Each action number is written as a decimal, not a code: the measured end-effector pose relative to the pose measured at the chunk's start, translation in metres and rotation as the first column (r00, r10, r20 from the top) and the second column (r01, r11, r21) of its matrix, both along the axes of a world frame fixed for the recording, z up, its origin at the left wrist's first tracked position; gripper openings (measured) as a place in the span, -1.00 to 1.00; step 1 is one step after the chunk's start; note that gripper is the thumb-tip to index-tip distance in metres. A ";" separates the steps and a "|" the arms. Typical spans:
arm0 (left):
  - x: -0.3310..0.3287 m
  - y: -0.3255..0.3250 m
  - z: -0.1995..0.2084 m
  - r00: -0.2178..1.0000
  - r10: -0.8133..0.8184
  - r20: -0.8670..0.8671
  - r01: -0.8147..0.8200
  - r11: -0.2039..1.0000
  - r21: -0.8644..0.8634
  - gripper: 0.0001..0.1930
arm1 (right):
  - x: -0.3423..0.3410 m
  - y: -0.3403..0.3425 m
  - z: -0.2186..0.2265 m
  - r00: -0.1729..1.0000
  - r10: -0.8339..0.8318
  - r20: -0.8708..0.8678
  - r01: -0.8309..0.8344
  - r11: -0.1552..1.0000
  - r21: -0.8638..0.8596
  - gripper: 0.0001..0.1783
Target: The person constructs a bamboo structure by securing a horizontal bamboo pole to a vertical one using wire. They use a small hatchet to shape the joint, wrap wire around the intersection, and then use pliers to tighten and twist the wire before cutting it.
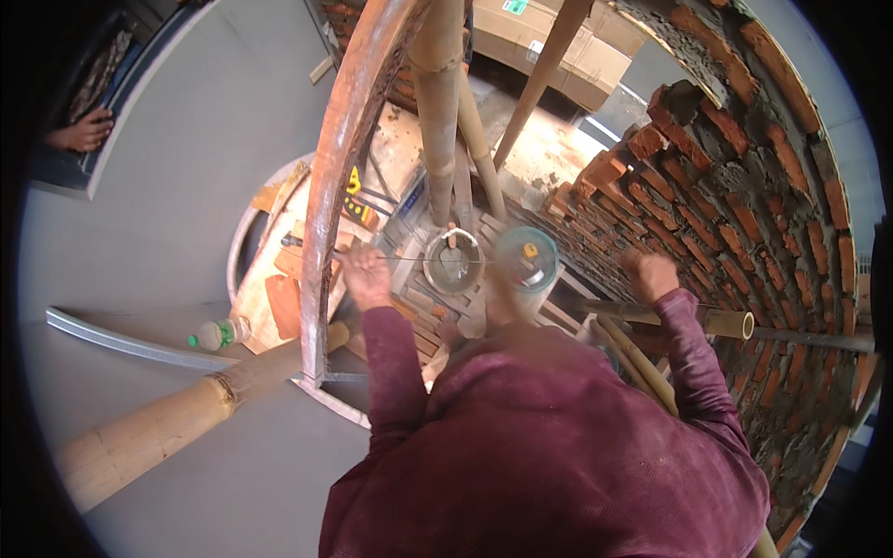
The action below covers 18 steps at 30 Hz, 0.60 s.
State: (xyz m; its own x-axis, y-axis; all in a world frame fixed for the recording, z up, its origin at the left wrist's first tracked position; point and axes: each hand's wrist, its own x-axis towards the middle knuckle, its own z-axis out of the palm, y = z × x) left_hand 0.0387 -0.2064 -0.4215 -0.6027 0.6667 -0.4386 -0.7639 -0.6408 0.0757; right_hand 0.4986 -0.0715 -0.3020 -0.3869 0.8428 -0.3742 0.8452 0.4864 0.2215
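My left hand (366, 276) is closed beside the curved wooden frame (337, 139). From its fingers a thin dark strand (419, 260) runs to the right over the mortar bucket; whether it is wire or string I cannot tell. My right hand (648, 274) makes a fist in front of the curved brick wall (707, 195), and anything inside it is hidden. Between my hands stand a bucket (428, 266) with grey wet mix and an orange-brown object in it, and a teal-rimmed bucket (555, 262) with a small yellow thing over it.
Bamboo poles (437, 112) rise ahead; others (158, 428) cross at lower left and right. Bricks (283, 305) lie on a plank, near a green-capped bottle (219, 334) and yellow-black tool (360, 209). Cardboard boxes (567, 56) stand behind. Another person's hand (84, 132) shows upper left.
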 end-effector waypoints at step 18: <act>0.058 -0.053 -0.094 0.920 -0.305 -0.246 0.163 0.868 -0.469 -0.67 | -0.222 0.069 -0.272 0.815 -0.450 -0.365 -0.279 0.247 -0.928 -0.80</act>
